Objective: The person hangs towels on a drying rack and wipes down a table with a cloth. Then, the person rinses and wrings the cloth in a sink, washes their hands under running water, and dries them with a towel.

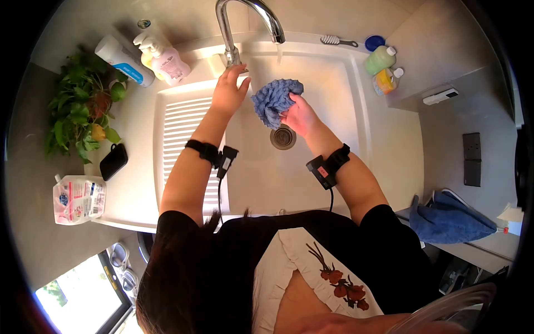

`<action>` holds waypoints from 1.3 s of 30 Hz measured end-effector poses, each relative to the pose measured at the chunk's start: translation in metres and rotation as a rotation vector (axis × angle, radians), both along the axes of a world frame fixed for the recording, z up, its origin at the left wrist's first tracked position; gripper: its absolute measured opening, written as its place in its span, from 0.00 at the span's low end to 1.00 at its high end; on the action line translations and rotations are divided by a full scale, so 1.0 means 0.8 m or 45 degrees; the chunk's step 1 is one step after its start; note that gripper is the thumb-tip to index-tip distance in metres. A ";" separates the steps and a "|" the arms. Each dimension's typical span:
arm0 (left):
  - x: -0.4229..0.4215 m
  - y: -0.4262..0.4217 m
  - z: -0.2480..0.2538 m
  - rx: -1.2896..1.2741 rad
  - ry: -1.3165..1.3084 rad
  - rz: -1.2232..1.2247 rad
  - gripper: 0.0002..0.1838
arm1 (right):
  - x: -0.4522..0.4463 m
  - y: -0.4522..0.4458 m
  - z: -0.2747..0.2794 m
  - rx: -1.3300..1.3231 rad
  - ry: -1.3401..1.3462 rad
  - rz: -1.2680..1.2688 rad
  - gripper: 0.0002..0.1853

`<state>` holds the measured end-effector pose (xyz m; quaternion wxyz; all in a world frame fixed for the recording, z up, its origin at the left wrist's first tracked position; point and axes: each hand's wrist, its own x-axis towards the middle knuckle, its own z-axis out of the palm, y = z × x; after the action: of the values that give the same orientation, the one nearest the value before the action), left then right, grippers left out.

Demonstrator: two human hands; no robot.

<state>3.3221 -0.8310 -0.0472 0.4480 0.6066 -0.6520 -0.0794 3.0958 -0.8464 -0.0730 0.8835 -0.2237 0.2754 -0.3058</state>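
Note:
My right hand is closed around a bunched, crinkled blue cloth, held above the white sink basin. The thumb presses on the cloth's right side. My left hand reaches to the base of the chrome faucet, its fingers stretched out against it and its thumb apart. Whether the fingertips touch a lever there is hard to make out. Under the spout a thin stream of water seems to fall behind the cloth. The round drain lies just below the cloth.
Left of the basin is a ribbed drainboard. Pump bottles, a white tube, a potted plant and a black phone stand or lie further left. A brush and small bottles sit at the back right.

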 end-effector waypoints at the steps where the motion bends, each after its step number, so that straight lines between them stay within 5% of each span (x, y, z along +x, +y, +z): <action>1: -0.012 0.011 0.008 -0.172 -0.023 0.062 0.16 | 0.001 0.000 -0.002 0.016 0.035 0.002 0.22; 12: -0.074 0.044 -0.034 0.782 0.931 -0.193 0.18 | 0.003 0.020 -0.013 -0.142 0.454 -0.008 0.21; 15: -0.079 0.047 -0.052 0.672 1.205 -0.186 0.17 | -0.008 0.020 -0.010 -0.432 0.544 -0.031 0.21; 18: -0.081 0.046 -0.077 0.715 1.170 -0.091 0.17 | -0.018 0.022 -0.001 -0.563 0.653 -0.103 0.21; 25: -0.132 0.048 -0.017 0.519 0.475 -0.036 0.28 | 0.004 0.019 -0.019 -0.454 0.690 -0.364 0.20; 31: -0.141 0.033 -0.028 0.543 0.455 0.111 0.24 | 0.008 0.016 -0.054 -0.775 0.761 -0.312 0.21; 36: -0.141 0.018 -0.041 0.713 0.790 0.126 0.27 | -0.016 0.016 -0.028 -0.822 1.051 -0.026 0.19; 39: -0.126 0.015 -0.050 0.820 1.101 0.081 0.32 | -0.023 0.017 -0.037 -0.807 0.643 -0.156 0.18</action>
<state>3.2211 -0.8193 -0.0873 0.4689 0.6447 -0.3321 -0.5042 3.0772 -0.8328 -0.1024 0.6556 -0.5362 0.3884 -0.3632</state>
